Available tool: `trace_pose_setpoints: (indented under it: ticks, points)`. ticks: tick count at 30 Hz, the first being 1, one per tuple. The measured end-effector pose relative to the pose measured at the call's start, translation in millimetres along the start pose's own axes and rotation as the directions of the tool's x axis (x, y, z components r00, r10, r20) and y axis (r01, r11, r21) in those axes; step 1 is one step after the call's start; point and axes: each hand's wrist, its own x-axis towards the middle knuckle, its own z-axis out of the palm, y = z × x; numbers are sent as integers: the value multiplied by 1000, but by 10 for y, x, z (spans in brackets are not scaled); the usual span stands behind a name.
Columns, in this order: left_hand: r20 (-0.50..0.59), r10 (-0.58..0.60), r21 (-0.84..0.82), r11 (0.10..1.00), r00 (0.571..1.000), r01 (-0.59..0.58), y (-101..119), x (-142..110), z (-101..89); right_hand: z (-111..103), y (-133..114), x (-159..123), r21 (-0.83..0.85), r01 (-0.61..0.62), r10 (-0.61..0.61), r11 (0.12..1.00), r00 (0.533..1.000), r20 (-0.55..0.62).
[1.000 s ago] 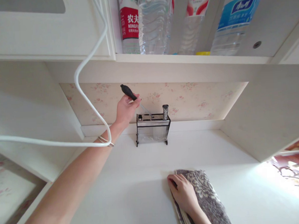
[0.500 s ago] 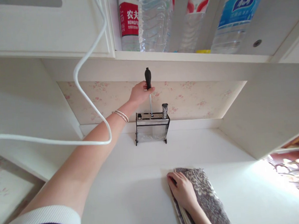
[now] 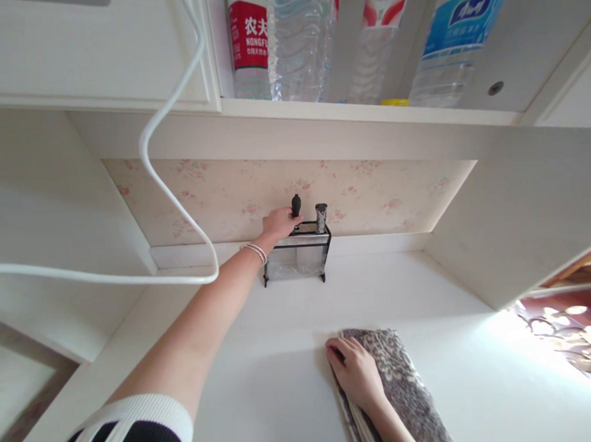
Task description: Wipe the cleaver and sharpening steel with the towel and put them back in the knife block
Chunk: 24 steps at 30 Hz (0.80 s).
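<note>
My left hand [image 3: 278, 223], with bangles at the wrist, is closed on the black handle of a sharpening steel [image 3: 296, 205]. The steel stands upright in a knife rack [image 3: 298, 261] with a black frame and clear sides; its rod is hidden in the rack and behind my fingers. A second, grey patterned handle [image 3: 321, 218] sticks up from the rack's right end. Nearer to me, my right hand [image 3: 355, 371] lies on a folded grey patterned towel [image 3: 410, 387], its fingers curled over the left edge.
A white cable [image 3: 157, 176] hangs down in front of my left forearm. Overhead, an open cabinet shelf [image 3: 369, 110] holds several plastic bottles [image 3: 297, 47]. Side panels [image 3: 515, 214] flank the white counter [image 3: 264, 369], and floral wallpaper [image 3: 374, 196] covers the back wall.
My left hand has moved down with the sharpening steel. Its rod, visible above the rack before, has gone down into it. The right hand stays on the towel.
</note>
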Motion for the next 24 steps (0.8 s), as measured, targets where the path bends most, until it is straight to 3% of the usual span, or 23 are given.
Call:
trace_pose_setpoints:
  ticks: [10,15,20,24]
  points:
    - [-17,-18,-8,1000,1000,18,-94,10,131,10,5,-3,5,16,-16,1000,1000,-8]
    - [-133,12,-101,995,991,-26,-186,-88,53,11,5,-5,-14,20,-20,1000,1000,1]
    - [-262,-84,-230,973,961,22,-545,-281,-67,23,23,-8,-21,43,-43,999,999,-7]
    - [-172,-195,-363,924,966,122,-958,-504,-63,42,51,-4,-23,48,-47,999,999,4]
